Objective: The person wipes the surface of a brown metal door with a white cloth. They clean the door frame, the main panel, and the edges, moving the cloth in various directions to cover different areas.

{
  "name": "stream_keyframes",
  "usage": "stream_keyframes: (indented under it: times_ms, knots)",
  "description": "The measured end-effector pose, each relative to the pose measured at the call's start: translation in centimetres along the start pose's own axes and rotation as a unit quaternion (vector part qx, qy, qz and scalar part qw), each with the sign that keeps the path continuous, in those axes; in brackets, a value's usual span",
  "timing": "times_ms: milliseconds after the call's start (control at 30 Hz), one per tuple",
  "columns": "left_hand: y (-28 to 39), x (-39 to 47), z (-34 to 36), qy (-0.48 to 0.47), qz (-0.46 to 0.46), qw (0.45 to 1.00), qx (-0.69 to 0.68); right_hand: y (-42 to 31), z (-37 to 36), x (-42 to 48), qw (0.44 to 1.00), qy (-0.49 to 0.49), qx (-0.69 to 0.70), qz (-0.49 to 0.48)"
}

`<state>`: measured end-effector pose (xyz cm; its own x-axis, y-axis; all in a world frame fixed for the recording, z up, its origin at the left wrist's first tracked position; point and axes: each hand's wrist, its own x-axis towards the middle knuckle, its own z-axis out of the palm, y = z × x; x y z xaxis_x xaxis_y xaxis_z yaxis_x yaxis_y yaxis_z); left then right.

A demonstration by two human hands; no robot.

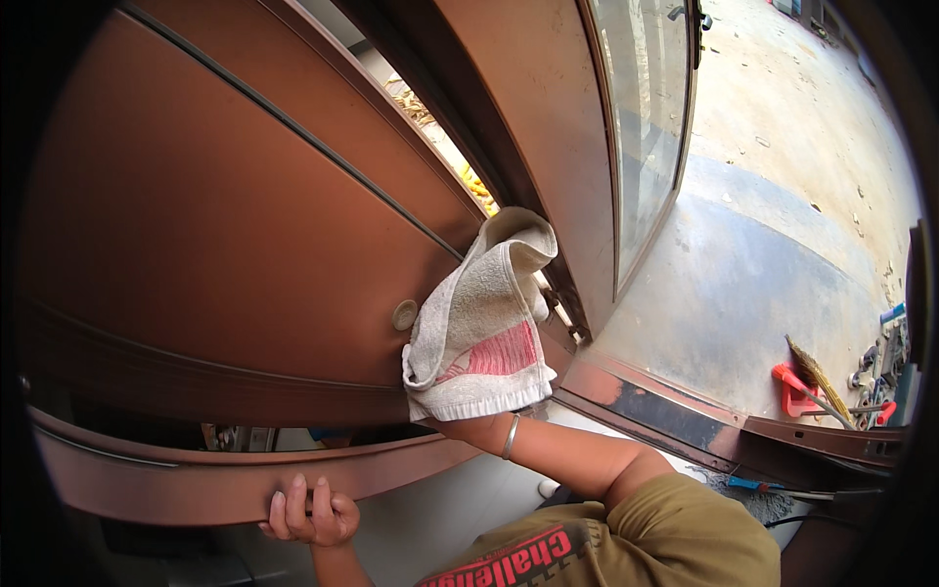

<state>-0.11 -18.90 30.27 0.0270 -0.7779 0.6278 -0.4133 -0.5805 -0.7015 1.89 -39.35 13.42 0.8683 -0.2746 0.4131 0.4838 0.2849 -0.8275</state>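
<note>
A brown metal door [242, 220] fills the left of the view, with a round knob-like disc [404, 315] on its face. My right hand [447, 424] is mostly hidden under a white terry towel [484, 315] with a pink pattern; the towel lies against the door's edge, and a metal bangle [510, 437] circles that wrist. At the lower left, the fingers of my left hand [312, 511] curl around the brown edge rail [220, 488] of the door.
A second brown door leaf with a glass panel [649, 132] stands beyond a narrow gap. Along the floor runs a worn metal threshold [653, 407]. Outside on the concrete are a red dustpan [798, 396] and a straw broom [818, 370]. A blue-handled tool [752, 483] lies at lower right.
</note>
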Motion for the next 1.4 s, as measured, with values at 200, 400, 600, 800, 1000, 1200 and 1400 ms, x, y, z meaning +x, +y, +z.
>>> stream_keyframes:
  times_ms: [200,400,600,800,1000,1200,1400]
  knots:
    - [-0.2,-0.8,-0.7,-0.022,-0.035,0.999,0.002,-7.7,-0.5,12.5,0.987,-0.045,-0.079,-0.134]
    - [-0.1,0.6,0.1,0.028,-0.017,0.999,-0.027,-12.5,-2.0,16.0,0.977,-0.063,-0.134,-0.153]
    - [-0.1,-0.4,0.0,0.028,-0.023,0.999,-0.020,-8.8,-2.7,10.5,0.901,-0.097,-0.396,-0.149]
    - [0.0,0.0,-0.2,0.044,-0.040,0.998,-0.012,-3.7,-3.6,2.2,0.794,-0.155,-0.586,-0.054]
    - [-0.4,0.0,0.4,0.047,-0.042,0.998,-0.021,6.4,-7.1,-6.8,0.776,-0.132,-0.597,-0.156]
    - [0.0,0.1,0.1,0.055,-0.049,0.997,-0.019,8.5,-7.4,-5.7,0.743,-0.196,-0.633,-0.092]
    - [0.2,-0.2,0.0,0.049,-0.050,0.998,-0.008,-1.0,-4.4,-1.2,0.742,-0.245,-0.622,0.055]
